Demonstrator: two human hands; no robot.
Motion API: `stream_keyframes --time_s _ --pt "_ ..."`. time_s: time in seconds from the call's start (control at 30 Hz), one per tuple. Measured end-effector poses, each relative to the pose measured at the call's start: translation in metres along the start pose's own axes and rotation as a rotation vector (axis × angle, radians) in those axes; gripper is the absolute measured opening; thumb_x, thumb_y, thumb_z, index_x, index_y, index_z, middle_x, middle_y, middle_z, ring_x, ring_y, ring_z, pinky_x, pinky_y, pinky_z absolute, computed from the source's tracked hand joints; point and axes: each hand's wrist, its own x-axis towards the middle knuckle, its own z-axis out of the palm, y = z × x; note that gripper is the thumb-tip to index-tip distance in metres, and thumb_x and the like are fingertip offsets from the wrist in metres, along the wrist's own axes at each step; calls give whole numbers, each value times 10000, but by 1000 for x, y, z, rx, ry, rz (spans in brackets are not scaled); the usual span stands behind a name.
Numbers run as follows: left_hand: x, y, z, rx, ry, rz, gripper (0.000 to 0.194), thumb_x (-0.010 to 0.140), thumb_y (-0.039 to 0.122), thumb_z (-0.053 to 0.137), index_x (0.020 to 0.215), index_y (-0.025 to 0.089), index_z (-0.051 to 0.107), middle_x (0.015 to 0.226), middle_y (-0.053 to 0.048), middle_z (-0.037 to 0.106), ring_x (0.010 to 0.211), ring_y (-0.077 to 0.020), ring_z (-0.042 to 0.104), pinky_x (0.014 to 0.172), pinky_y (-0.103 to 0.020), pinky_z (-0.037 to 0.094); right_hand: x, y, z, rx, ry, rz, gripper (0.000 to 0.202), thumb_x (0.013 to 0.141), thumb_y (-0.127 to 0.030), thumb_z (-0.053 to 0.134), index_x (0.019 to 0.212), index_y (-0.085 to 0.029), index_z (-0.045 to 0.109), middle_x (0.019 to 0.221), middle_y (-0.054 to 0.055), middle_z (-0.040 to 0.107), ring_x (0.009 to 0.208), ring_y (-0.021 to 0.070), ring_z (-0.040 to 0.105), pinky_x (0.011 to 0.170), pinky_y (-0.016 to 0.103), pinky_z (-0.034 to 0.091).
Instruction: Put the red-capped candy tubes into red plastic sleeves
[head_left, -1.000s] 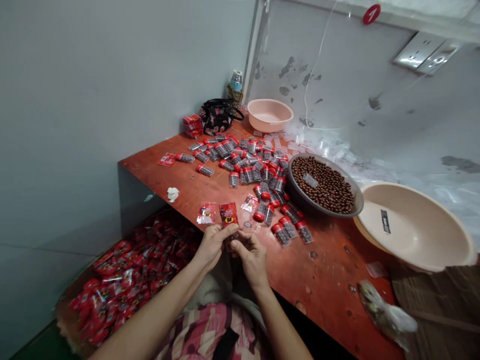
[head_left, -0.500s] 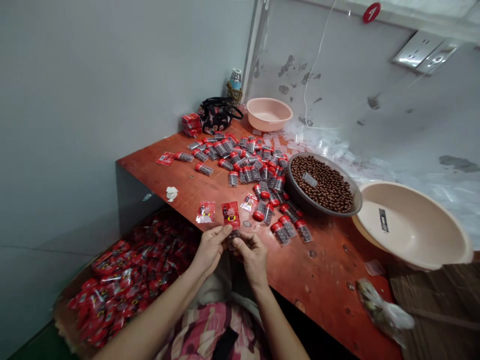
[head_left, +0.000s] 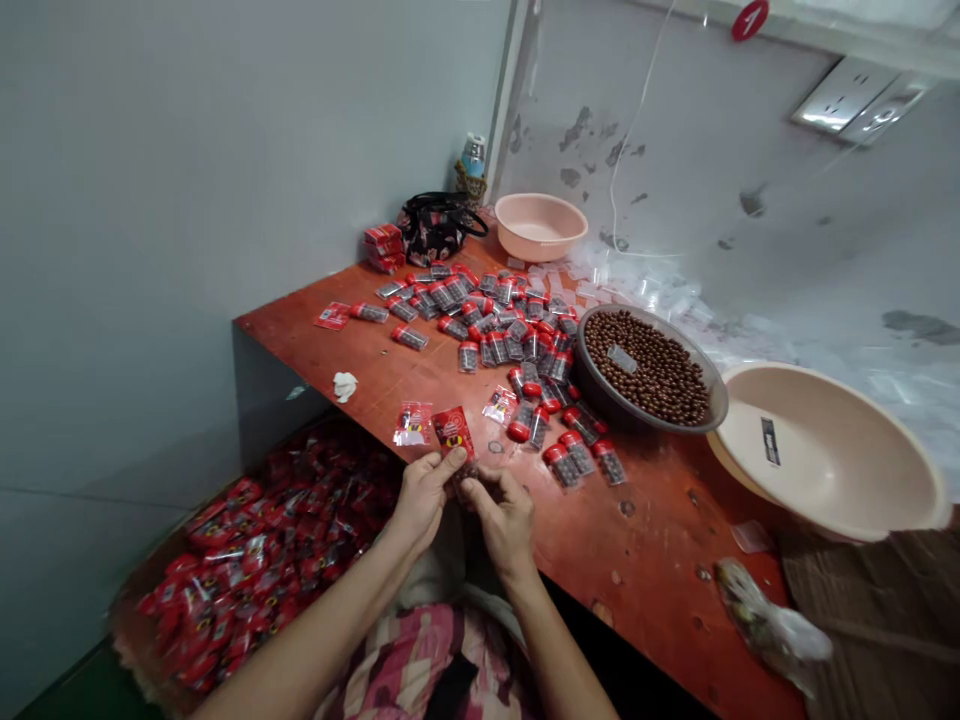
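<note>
Dim lt – btm-R edge blurry

The red table carries a spread of red-capped jars, a grey bowl beside them and a cream basin next to that. Toward the back sit a pink basin, a black handbag and red boxes; nearer lie flat packets, a crumpled white scrap and a plastic bag.

Small red printed plastic packet is tipped leftward.
Its top edge, nearly level half a second earlier, is now slanted, its upper corner brought closer to the flat red-and-silver packet.
</note>
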Motion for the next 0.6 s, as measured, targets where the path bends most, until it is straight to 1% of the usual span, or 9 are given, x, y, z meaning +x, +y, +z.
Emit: stream_keyframes --time_s 0.07,0.13,0.23,0.33,0.4,0.47,0.53,0.6 --pt "-1 -2 0 -2 -38 -18 248 653 331 659 696 90 625 579 -25 600 497 -113 524 454 -233 430 3 4 2 160 3 116 167 693 -282 641 801 -155 623 717 19 636 558 120 561 494 233 474" --pt "-2 -2 -1 4 -76 -37 262 672 343 639 710 84 625 583 -31 596 488 -122 520 418 -239 424 5 7 3 296 14 193 161 671 -269 664 753 -142 610 659 1 621 485 95 530 425 200 440" --pt "-2 1 -2 3 -97 -40 243 680 327 636 696 85 612 596 -32 590 506 -125 528 429 -242 433 4 6 5 332 6 196 165 666 -252 674 768 -135 615 696 5 625 501 83 536 436 184 446" --pt "-1 6 -2 -36 -40 -15 230 667 316 654 678 94 592 600 -20 583 516 -107 529 449 -217 422 1 -1 6 308 -93 177 221 708 -269 637 889 -145 612 764 19 632 567 100 577 501 202 485" --pt "-1 8 -1 -61 -26 -22 264 673 355 642 680 97 583 578 -11 568 477 -95 508 412 -205 394 0 -4 7 346 -143 190 231 733 -286 612 915 -144 600 730 14 626 545 100 582 499 201 485" --pt "-1 8 0 -71 -67 -32 306 693 407 605 689 103 576 557 -5 555 431 -91 477 369 -207 366 0 -4 8 404 -137 216 212 742 -293 603 881 -134 595 678 7 614 491 87 567 460 181 462" --pt "-1 7 1 -59 -101 -22 312 705 420 587 686 109 569 552 -3 554 420 -93 468 358 -212 361 1 -2 8 432 -114 237 192 742 -286 605 843 -124 591 646 4 605 459 79 553 430 166 439" --pt "-1 3 1 -22 -77 12 289 704 396 598 667 111 562 552 0 556 427 -91 471 363 -208 362 0 1 8 412 -96 236 179 739 -277 610 824 -120 588 625 -1 599 452 77 548 428 165 435"
